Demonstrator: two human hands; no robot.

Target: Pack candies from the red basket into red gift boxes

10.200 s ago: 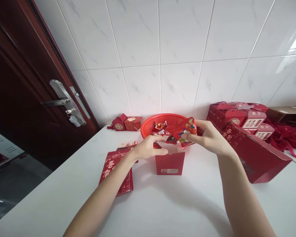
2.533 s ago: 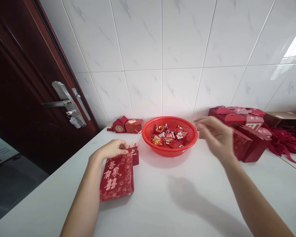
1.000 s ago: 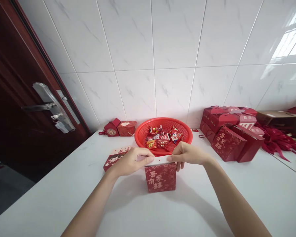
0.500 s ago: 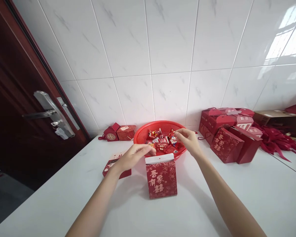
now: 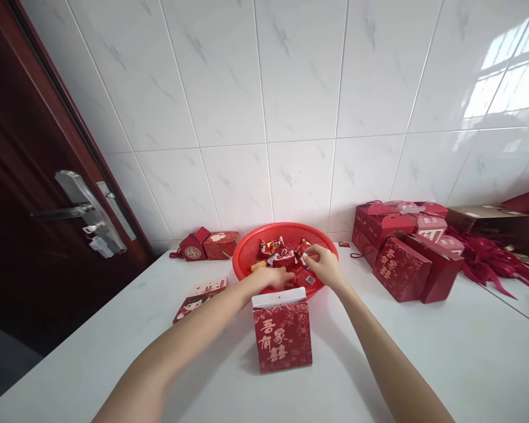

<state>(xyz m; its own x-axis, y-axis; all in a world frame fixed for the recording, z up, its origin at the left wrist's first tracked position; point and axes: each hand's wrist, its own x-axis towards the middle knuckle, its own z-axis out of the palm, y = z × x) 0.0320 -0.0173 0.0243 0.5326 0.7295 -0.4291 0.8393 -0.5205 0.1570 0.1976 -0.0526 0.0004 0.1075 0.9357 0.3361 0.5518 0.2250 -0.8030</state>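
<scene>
A red plastic basket (image 5: 249, 239) with perforated sides holds several wrapped candies (image 5: 284, 259), mostly red. Inside it, my left hand (image 5: 271, 278) reaches down with curled fingers among the wrappers; what lies under the fingertips is hidden. My right hand (image 5: 326, 266) comes over the basket's right side, thumb and fingertips pinched on a candy with a white and blue wrapper (image 5: 305, 259). Just in front of the basket, a red gift box (image 5: 284, 338) with pale lettering stands upright, its white-lined top flap raised. My left forearm passes to its left.
Left of the basket, a flatter red box (image 5: 200, 296) lies partly behind my forearm, with small red boxes (image 5: 220, 245) by the wall. To the right stand several red gift boxes (image 5: 401, 267), dark red ribbons (image 5: 485, 258) and a cardboard box (image 5: 489, 214).
My left hand has moved forward and right, down into the basket. My right hand has lowered slightly onto the candies. The view has shifted a little; the upright box stays in place.
</scene>
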